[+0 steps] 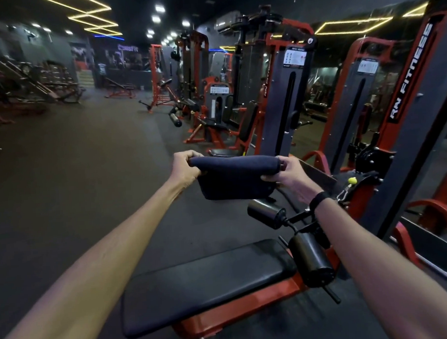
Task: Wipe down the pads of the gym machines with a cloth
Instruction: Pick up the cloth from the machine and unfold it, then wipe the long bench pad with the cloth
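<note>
While each hand (left (pixel 185 168), right (pixel 290 178)) grips the folded cloth (pixel 234 177): dark gym floor (pixel 71 160), black bench pad (pixel 207 285) below.

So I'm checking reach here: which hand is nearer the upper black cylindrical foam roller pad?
Right. The right hand holds the dark blue cloth just above the roller pad; the left hand grips its far end.

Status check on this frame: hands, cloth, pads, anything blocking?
Left hand and right hand grip the folded dark cloth by its ends, held up. Bench pad below, untouched. Roller pads beside it. Nothing in the way.
</note>
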`<state>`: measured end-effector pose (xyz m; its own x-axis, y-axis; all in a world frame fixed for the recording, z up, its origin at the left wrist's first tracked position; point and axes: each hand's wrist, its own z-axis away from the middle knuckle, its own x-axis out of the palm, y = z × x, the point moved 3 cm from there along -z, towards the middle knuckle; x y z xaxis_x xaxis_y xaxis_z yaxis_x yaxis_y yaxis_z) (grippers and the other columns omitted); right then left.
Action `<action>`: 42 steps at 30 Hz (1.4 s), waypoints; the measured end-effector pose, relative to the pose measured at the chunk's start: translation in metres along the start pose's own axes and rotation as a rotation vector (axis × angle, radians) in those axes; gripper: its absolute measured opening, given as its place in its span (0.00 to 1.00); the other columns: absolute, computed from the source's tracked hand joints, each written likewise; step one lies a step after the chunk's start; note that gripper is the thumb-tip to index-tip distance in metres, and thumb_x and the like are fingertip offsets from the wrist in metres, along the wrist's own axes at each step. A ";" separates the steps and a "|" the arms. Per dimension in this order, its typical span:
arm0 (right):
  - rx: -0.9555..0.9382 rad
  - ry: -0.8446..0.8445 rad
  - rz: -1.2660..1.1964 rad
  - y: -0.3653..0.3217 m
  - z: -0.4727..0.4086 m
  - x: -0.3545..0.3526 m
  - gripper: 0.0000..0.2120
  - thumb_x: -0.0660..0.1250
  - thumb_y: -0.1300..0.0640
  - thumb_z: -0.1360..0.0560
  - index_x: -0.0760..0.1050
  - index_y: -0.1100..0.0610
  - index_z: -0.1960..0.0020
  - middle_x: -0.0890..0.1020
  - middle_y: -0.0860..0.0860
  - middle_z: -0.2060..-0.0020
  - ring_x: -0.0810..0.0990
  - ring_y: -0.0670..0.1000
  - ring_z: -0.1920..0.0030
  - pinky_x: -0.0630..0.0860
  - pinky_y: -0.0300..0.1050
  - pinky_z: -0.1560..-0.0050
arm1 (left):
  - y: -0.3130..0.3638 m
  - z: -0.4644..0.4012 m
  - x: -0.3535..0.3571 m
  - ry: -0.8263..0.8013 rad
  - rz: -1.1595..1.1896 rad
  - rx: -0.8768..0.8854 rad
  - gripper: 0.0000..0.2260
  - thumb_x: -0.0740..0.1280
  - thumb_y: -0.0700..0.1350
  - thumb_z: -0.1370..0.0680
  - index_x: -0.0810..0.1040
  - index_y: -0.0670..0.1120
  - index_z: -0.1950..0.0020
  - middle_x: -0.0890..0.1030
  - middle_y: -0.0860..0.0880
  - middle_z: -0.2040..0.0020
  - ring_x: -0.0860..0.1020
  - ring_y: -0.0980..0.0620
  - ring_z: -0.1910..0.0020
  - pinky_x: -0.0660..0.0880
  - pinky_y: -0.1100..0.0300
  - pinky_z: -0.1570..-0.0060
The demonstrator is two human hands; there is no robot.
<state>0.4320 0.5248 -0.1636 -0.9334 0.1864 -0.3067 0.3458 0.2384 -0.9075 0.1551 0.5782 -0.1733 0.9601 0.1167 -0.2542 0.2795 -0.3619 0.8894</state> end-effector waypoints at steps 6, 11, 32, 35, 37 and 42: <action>-0.143 0.105 0.377 0.027 -0.007 0.044 0.15 0.80 0.61 0.32 0.79 0.55 0.49 0.85 0.51 0.55 0.82 0.49 0.55 0.79 0.48 0.56 | -0.048 0.013 -0.019 0.087 -0.095 -0.038 0.15 0.69 0.28 0.30 0.80 0.49 0.56 0.81 0.49 0.64 0.77 0.52 0.66 0.75 0.59 0.68; 0.017 0.014 0.186 0.058 -0.006 0.081 0.11 0.71 0.68 0.25 0.73 0.56 0.51 0.80 0.57 0.70 0.80 0.55 0.76 0.72 0.42 0.80 | -0.087 0.020 -0.025 0.037 -0.029 -0.213 0.14 0.61 0.27 0.24 0.79 0.44 0.50 0.80 0.42 0.69 0.78 0.49 0.78 0.73 0.60 0.80; 0.068 -0.524 0.027 0.289 -0.074 0.292 0.29 0.52 0.83 0.42 0.82 0.57 0.61 0.83 0.56 0.48 0.82 0.54 0.43 0.75 0.40 0.46 | -0.368 0.035 -0.041 0.317 -0.069 -0.822 0.33 0.64 0.20 0.33 0.73 0.44 0.32 0.80 0.48 0.54 0.74 0.54 0.65 0.76 0.60 0.70; 0.096 -0.580 -0.034 0.296 -0.094 0.333 0.28 0.50 0.84 0.43 0.82 0.63 0.61 0.85 0.59 0.52 0.83 0.56 0.48 0.76 0.43 0.49 | -0.384 0.046 -0.057 0.379 -0.118 -0.860 0.42 0.68 0.22 0.33 0.66 0.49 0.25 0.75 0.45 0.43 0.72 0.54 0.60 0.77 0.59 0.64; 0.186 -0.616 0.007 0.310 -0.096 0.357 0.28 0.50 0.84 0.40 0.82 0.60 0.64 0.85 0.59 0.56 0.84 0.56 0.52 0.77 0.46 0.49 | -0.399 0.063 -0.066 0.359 -0.149 -0.966 0.46 0.71 0.25 0.33 0.58 0.50 0.20 0.71 0.42 0.32 0.76 0.47 0.46 0.79 0.53 0.50; 0.355 -0.775 0.442 0.362 -0.097 0.403 0.18 0.62 0.76 0.27 0.84 0.60 0.64 0.86 0.57 0.59 0.84 0.53 0.54 0.78 0.42 0.49 | -0.439 0.110 -0.080 0.311 -0.063 -1.330 0.51 0.72 0.37 0.27 0.38 0.49 0.18 0.48 0.40 0.18 0.53 0.40 0.20 0.60 0.46 0.25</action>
<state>0.1906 0.7787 -0.5876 -0.5738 -0.5226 -0.6305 0.7511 -0.0288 -0.6596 -0.0434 0.6259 -0.5856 0.8550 0.3645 -0.3690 -0.0696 0.7856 0.6148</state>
